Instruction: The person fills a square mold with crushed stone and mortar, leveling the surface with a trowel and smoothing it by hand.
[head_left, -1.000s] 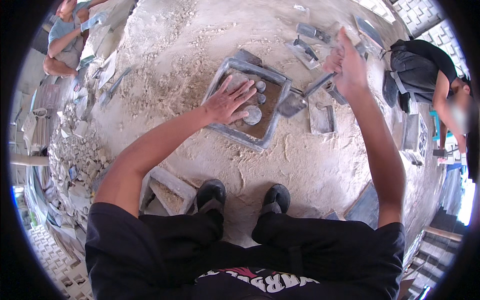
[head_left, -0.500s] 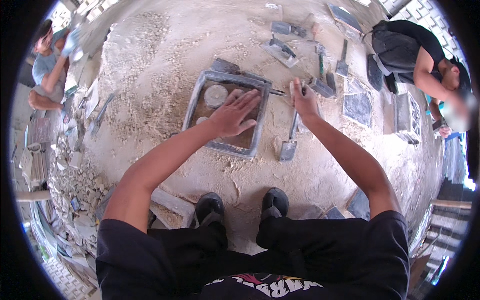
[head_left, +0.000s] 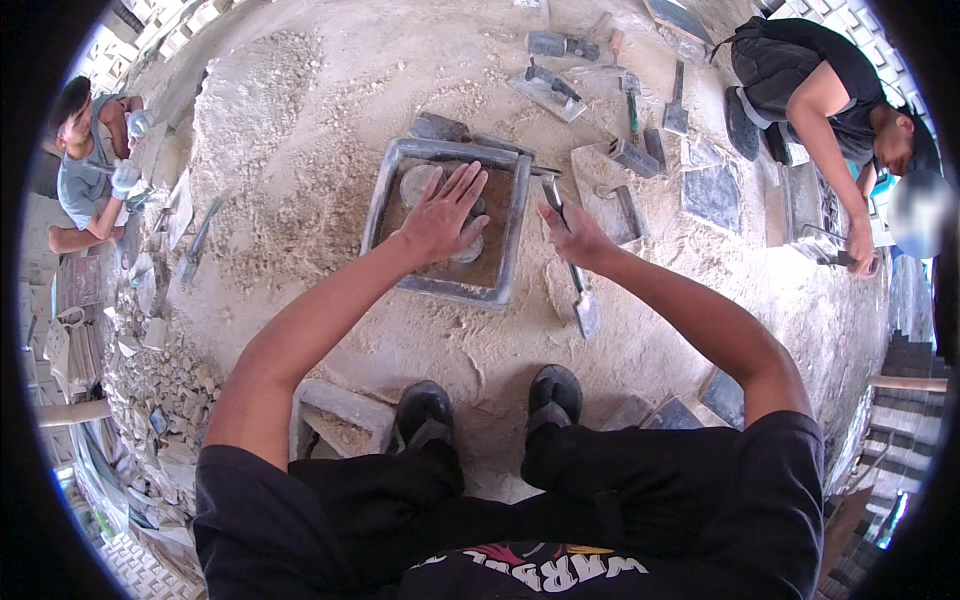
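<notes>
My left hand (head_left: pixel 447 218) is spread flat, fingers extended, over a square grey mould frame (head_left: pixel 512 230) with brown sand inside. Pale round discs (head_left: pixel 418 184) sit in that sand, partly hidden under my palm and fingers; whether the hand rests on them I cannot tell. Beside the frame's right side, my right hand (head_left: pixel 580 240) is closed around the middle of a slim metal spatula (head_left: pixel 587 314). Its flat blade points toward me, and its other end sticks out past my fingers near the frame's upper right corner.
A flat float (head_left: pixel 628 212), a gridded trowel (head_left: pixel 548 92), a small shovel (head_left: pixel 677 115) and blocks lie right and beyond. Another frame (head_left: pixel 345 415) is by my left foot. Rubble (head_left: pixel 165 400) is heaped left. One person (head_left: pixel 95 185) sits left; another (head_left: pixel 820 100) bends at right.
My right hand has come nearer and left, and now grips the spatula, whose blade has swung slightly right. My left hand has shifted a little left over the frame.
</notes>
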